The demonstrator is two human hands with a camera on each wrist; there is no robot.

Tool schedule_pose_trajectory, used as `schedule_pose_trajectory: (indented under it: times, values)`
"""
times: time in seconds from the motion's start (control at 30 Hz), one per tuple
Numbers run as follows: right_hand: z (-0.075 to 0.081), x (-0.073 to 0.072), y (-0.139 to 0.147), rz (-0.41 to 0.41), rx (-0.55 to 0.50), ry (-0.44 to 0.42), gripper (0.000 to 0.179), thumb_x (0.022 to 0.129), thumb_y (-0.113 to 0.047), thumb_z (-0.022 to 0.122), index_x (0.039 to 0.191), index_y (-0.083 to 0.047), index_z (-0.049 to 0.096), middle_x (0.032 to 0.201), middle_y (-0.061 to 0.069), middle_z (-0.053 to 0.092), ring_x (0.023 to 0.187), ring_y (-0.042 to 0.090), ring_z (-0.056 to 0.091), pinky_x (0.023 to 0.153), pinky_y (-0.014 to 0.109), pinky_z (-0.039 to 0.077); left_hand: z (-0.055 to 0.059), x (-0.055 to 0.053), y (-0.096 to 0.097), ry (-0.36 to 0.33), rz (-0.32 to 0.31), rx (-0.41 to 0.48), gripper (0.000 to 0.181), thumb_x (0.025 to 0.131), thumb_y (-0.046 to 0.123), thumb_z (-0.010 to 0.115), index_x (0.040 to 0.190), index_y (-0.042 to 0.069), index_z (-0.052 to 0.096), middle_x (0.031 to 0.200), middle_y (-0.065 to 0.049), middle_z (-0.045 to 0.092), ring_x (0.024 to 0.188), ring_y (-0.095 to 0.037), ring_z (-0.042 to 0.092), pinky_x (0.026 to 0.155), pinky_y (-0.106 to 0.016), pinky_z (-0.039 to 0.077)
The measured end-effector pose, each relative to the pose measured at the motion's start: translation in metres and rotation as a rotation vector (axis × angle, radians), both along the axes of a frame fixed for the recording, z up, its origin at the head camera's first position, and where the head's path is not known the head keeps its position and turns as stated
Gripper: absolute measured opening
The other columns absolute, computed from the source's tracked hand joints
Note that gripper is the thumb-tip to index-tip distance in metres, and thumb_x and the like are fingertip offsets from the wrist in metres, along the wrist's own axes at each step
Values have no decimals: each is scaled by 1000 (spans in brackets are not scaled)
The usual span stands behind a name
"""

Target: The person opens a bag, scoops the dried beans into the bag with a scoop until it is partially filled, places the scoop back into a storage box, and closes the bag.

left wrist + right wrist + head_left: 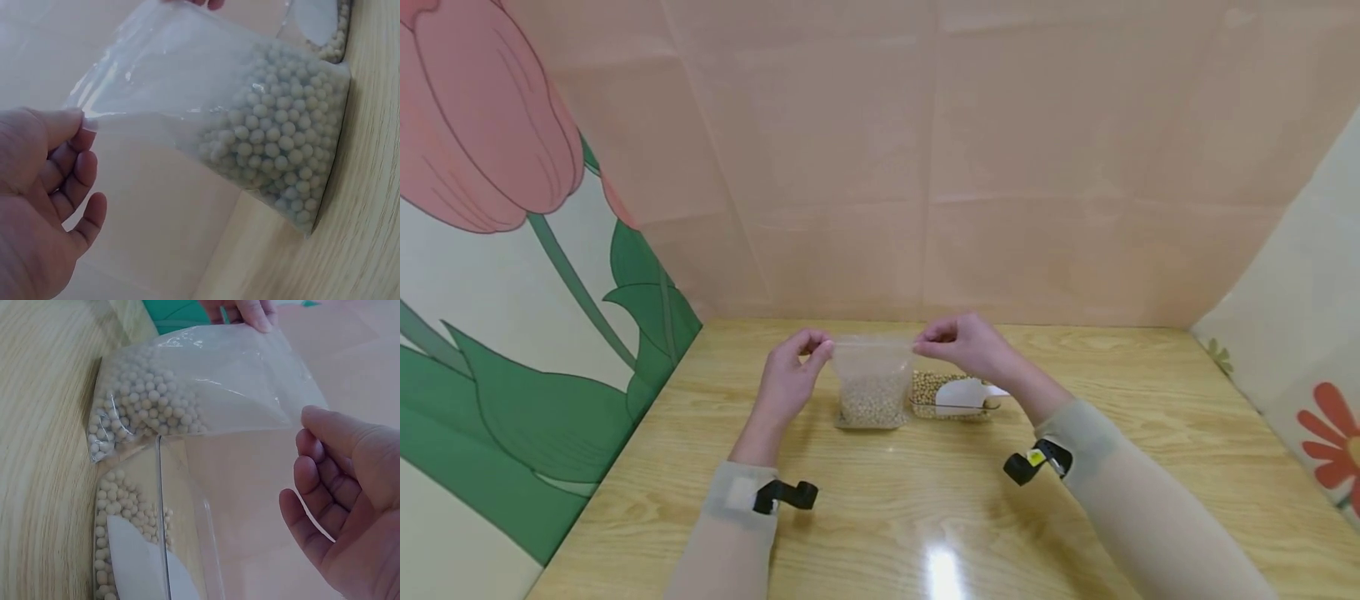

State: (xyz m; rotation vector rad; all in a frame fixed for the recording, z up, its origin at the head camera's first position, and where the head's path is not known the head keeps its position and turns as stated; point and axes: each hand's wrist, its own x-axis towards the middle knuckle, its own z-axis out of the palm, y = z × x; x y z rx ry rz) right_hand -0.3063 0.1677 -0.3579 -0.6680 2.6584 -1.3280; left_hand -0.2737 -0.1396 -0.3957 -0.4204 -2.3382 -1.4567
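Observation:
A clear zip bag (872, 396) stands upright on the table, its lower half filled with small pale round beads (281, 131). My left hand (790, 371) pinches the bag's top left corner between thumb and forefinger, the other fingers loosely curled. At the opposite top corner, my right hand (966, 343) pinches the edge the same way. The bag's top is stretched flat between both hands. Just right of it sits a clear rectangular container (921, 407) holding more of these beads, with a white scoop (958, 397) lying in it.
The wood-grain table (880, 500) runs back to a pinkish covered wall (925, 167). A tulip-printed panel (512, 333) borders the left side, and a flower-printed panel (1300, 367) the right. My right forearm (1150, 492) reaches in past the container's right end.

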Motion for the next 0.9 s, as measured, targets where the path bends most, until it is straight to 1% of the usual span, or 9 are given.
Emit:
schedule_pose_trajectory:
  times: [0.17, 0.3, 0.37, 0.47, 0.57, 0.63, 0.7, 0.8, 0.9]
  values:
    - [5, 8, -4, 32, -9, -14, 24, 91, -45, 73, 102, -25, 78, 106, -5, 73, 97, 18, 68, 79, 40, 55, 7, 6, -9, 12, 13, -43, 16, 100, 35, 62, 102, 20, 68, 92, 4, 66, 90, -16, 59, 73, -37, 48]
    - [8, 9, -8, 46, -6, -60, 29, 89, -49, 73, 103, -24, 78, 109, -5, 73, 102, 19, 67, 86, 43, 53, 12, 9, -17, -3, 14, -62, 17, 101, 34, 62, 102, 18, 69, 92, 2, 66, 88, -18, 58, 73, -38, 48]
    - [8, 5, -11, 30, -4, -86, 30, 89, -49, 74, 103, -23, 78, 109, -4, 73, 104, 19, 66, 90, 46, 51, 14, 6, -18, -28, 18, -62, 18, 101, 33, 61, 103, 16, 69, 92, 0, 66, 87, -20, 58, 73, -38, 48]
    - [5, -5, -16, -4, 0, -98, 27, 90, -46, 74, 103, -23, 78, 108, -2, 73, 104, 19, 65, 93, 47, 49, 14, -6, -17, -77, 50, -57, 18, 101, 31, 62, 103, 15, 69, 93, -1, 67, 86, -20, 58, 74, -38, 49]
    - [-2, -18, -23, -43, 9, -72, 23, 91, -42, 73, 102, -23, 78, 105, -3, 73, 103, 19, 66, 91, 44, 50, 9, -24, -14, -103, 86, -52, 15, 101, 28, 63, 102, 14, 69, 93, -2, 67, 86, -19, 60, 77, -37, 50]
    - [-7, -26, -27, -58, 8, -42, 21, 93, -38, 73, 102, -21, 78, 105, -2, 73, 102, 19, 66, 90, 43, 51, 4, -36, -13, -99, 106, -58, 13, 100, 25, 65, 100, 13, 69, 92, -2, 67, 86, -19, 61, 77, -37, 51]
    - [-11, -33, -31, -80, 12, -16, 18, 93, -36, 73, 102, -20, 78, 104, -2, 73, 100, 19, 66, 88, 41, 52, 0, -45, -11, -92, 126, -75, 12, 99, 24, 65, 99, 13, 70, 91, -2, 68, 85, -20, 61, 77, -37, 51]
    - [-15, -40, -33, -109, 19, 5, 18, 94, -33, 73, 103, -18, 78, 104, -1, 73, 99, 19, 66, 87, 41, 52, -3, -55, -9, -91, 147, -101, 12, 99, 24, 65, 100, 13, 70, 91, -2, 68, 85, -20, 61, 78, -37, 50]
    - [-17, -44, -34, -133, 19, 12, 18, 94, -32, 73, 103, -17, 78, 104, 0, 73, 98, 20, 66, 87, 41, 53, -3, -61, -6, -106, 160, -113, 13, 100, 25, 65, 100, 13, 70, 91, -2, 67, 85, -20, 61, 77, -36, 50]
